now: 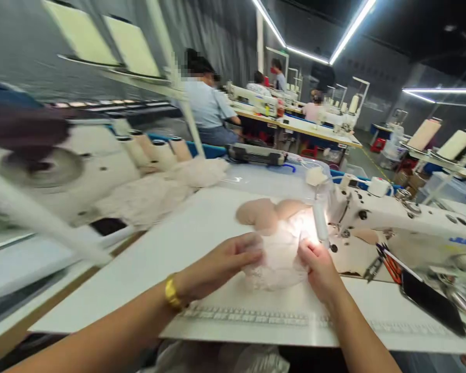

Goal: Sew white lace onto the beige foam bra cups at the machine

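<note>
Between my two hands a pale, sheer piece of fabric [277, 261] is stretched just above the white table, its lower edge blurred. My left hand [229, 259], below a yellow wristband [172, 292], pinches the fabric's left side. On the right side, my right hand [319, 261] grips it with thumb and fingers closed, beside a bright lamp [320, 223]. Just beyond the fabric lie beige rounded cup-like pieces [262, 213], partly washed out by the light.
A sewing machine [415, 243] stands at the right, with snips [373, 267] and a black phone [431, 300] near it. A ruler strip [252, 314] runs along the table's front edge. Pale fabric [151, 194] is heaped at left. Co-workers [209, 109] sit beyond.
</note>
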Demonstrator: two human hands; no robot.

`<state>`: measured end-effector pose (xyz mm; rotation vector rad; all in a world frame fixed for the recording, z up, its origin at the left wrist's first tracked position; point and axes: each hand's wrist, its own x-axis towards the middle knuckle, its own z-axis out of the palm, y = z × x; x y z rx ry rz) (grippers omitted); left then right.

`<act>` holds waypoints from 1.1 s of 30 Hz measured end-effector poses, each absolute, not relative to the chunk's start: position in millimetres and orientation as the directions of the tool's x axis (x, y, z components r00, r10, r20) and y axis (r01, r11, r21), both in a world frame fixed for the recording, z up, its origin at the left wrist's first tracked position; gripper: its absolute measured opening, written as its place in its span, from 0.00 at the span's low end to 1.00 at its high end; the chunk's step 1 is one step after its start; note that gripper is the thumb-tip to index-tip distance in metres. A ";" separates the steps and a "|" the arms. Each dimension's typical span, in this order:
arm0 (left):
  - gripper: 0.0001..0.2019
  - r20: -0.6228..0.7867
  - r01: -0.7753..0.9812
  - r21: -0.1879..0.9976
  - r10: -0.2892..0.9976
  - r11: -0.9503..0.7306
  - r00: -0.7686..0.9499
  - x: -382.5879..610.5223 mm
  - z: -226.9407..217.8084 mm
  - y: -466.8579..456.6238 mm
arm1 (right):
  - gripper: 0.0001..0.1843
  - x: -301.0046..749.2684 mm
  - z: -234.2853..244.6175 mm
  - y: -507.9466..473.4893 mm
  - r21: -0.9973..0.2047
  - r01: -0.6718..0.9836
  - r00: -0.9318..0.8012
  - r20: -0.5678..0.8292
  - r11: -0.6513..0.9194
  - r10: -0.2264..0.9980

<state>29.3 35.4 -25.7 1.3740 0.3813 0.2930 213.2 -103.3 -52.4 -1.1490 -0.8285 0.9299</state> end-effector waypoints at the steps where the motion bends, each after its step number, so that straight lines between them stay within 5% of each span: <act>1: 0.20 -0.111 0.018 0.976 0.423 0.218 0.899 26.5 -24.7 33.6 | 0.23 215.9 -54.1 -105.6 -0.971 -0.188 0.376 0.066 0.146 0.924; 14: 0.29 -0.108 0.088 0.994 0.416 0.067 0.903 33.1 -27.2 29.0 | 0.24 214.3 -57.4 -115.9 -0.991 -0.108 0.308 0.041 0.078 0.950; 18: 0.27 -0.192 0.221 0.972 0.284 -0.075 0.940 33.6 -10.7 40.9 | 0.25 210.9 -59.2 -117.3 -0.996 -0.087 0.278 -0.026 -0.002 0.960; 20: 0.23 -0.185 0.264 0.919 0.272 -0.291 0.944 40.3 -0.2 52.9 | 0.26 210.2 -61.0 -116.4 -0.996 -0.087 0.312 -0.046 -0.020 0.949; 24: 0.18 0.158 0.237 0.571 0.389 -0.786 0.908 79.4 11.4 79.8 | 0.28 210.6 -63.2 -112.7 -0.999 -0.041 0.377 -0.025 -0.010 0.926; 26: 0.15 0.226 0.253 0.482 0.399 -0.839 0.889 106.5 8.0 88.5 | 0.29 211.8 -64.4 -111.6 -1.000 0.015 0.406 -0.003 -0.010 0.914; 33: 0.17 0.308 0.249 0.440 0.406 -0.862 0.861 157.4 -19.1 97.8 | 0.27 217.3 -70.7 -108.8 -1.000 -0.005 0.462 -0.020 -0.020 0.887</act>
